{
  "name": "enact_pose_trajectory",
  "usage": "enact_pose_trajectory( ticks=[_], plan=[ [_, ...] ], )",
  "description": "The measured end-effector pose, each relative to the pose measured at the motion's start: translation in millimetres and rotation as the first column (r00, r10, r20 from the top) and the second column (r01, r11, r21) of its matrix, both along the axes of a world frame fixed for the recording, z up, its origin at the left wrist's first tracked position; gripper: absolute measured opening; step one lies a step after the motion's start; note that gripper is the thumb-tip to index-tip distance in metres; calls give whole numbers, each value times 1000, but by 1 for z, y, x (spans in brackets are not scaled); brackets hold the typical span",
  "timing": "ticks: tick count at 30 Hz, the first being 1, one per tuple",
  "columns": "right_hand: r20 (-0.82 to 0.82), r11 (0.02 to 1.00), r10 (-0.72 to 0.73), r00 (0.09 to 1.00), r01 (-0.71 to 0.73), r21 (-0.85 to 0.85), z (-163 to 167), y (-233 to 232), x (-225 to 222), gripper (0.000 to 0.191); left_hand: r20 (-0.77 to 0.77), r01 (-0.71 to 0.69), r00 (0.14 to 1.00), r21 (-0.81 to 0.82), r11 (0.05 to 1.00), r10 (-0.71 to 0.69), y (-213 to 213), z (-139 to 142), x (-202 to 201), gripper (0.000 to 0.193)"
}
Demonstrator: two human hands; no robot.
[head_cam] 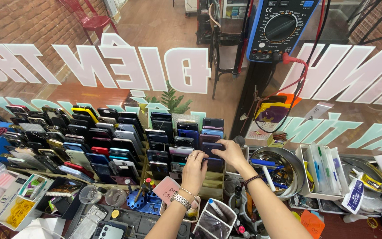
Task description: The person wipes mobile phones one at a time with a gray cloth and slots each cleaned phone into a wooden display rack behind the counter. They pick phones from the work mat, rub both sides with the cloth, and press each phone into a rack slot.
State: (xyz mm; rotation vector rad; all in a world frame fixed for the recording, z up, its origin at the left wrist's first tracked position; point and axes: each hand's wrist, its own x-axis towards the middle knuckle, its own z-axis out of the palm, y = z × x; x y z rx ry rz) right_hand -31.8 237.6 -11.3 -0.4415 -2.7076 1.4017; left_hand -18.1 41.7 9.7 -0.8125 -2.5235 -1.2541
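My left hand (194, 171), with a ring and a metal watch on the wrist, rests its fingers on the phones in a wooden slotted rack (213, 185). My right hand (229, 152), wearing a dark bead bracelet, grips a dark blue phone (212, 148) standing in the rack's upper rows. Several more phones (164, 132) stand upright in the rack around both hands. A pink card (166, 189) sits just left of my left wrist.
A larger rack of several phones (76, 141) fills the left. A metal bowl of tools (277, 170) sits to the right, beside a white bin of packets (326, 172). A blue multimeter (279, 26) with a red lead hangs on the lettered glass. Small trays and jars line the front.
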Motion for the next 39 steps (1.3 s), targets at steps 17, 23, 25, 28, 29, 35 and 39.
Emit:
enact_pose_trajectory(
  ticks=[17,23,25,28,29,35,39],
  plan=[
    [-224,888,-413,883,336,-313,-3,-1,24,32,29,-131,991,28,991,130,-6,12,-8,26],
    [-306,844,-372,876,183,-505,18,-28,39,24,115,-251,964,85,964,241,-56,-5,16,25],
    [-328,849,-363,872,165,-502,23,-45,42,23,62,-264,964,125,956,258,-75,-10,25,22],
    [-319,872,-295,901,117,-476,21,-78,50,22,62,-326,945,132,936,320,-106,-14,39,17],
    [-313,872,-259,914,82,-482,19,-91,53,22,75,-352,936,126,927,345,-115,-14,43,16],
    [-174,947,37,984,-90,-308,-15,-189,77,25,77,-484,875,166,859,478,-172,-25,61,16],
    [-42,903,428,903,-429,-8,-33,-256,105,41,136,-604,786,-36,796,603,-211,-45,77,22]
  ],
)
